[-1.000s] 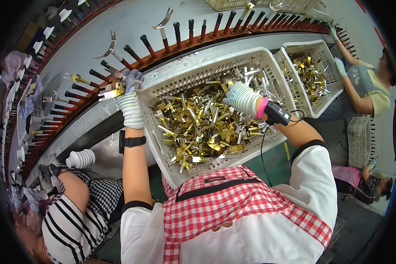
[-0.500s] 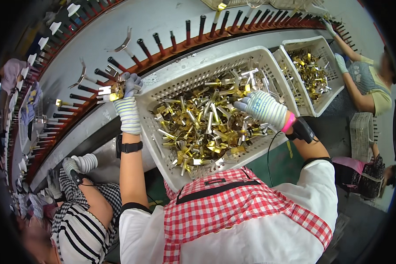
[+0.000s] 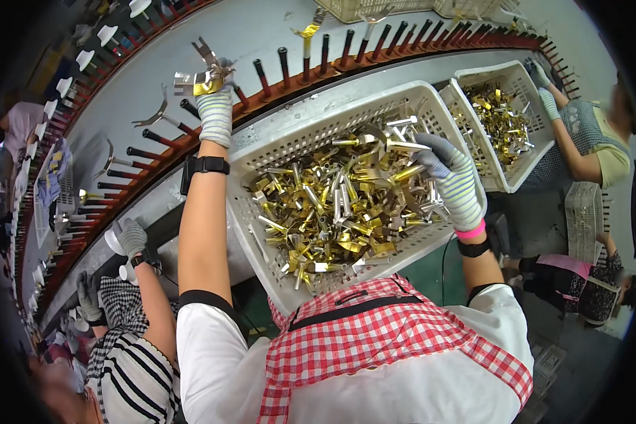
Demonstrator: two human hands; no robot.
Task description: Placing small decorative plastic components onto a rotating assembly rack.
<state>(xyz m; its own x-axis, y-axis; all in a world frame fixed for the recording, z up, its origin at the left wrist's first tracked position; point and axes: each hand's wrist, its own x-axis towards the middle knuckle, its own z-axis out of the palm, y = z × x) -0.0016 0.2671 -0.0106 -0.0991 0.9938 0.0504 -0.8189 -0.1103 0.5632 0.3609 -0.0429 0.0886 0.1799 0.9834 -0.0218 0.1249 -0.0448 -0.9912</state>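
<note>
My left hand (image 3: 217, 99), in a striped glove, is closed around a small bunch of forked metal parts (image 3: 203, 79), silver-pronged with gold pieces. It is above the row of pegs, its fingers partly hidden by the parts. My right hand (image 3: 454, 177), gloved too, is over the right side of a white plastic crate (image 3: 242, 226). Its fingers are closed at the end of a silver metal tube piece (image 3: 406, 145). Beneath it, the crate holds a heap of loose gold and silver metal parts (image 3: 332, 205).
Black-tipped red pegs (image 3: 284, 71) line a curved conveyor; some carry forked parts (image 3: 159, 113). A second crate of parts (image 3: 505, 182) stands to the right, beside a co-worker's gloved hands (image 3: 548, 102). Another co-worker's gloved hand (image 3: 131, 237) is at the left.
My left hand has moved up and away with its metal parts. My right hand has shifted right, its fingers now at a tube piece. The pegs have travelled leftward along the conveyor.
</note>
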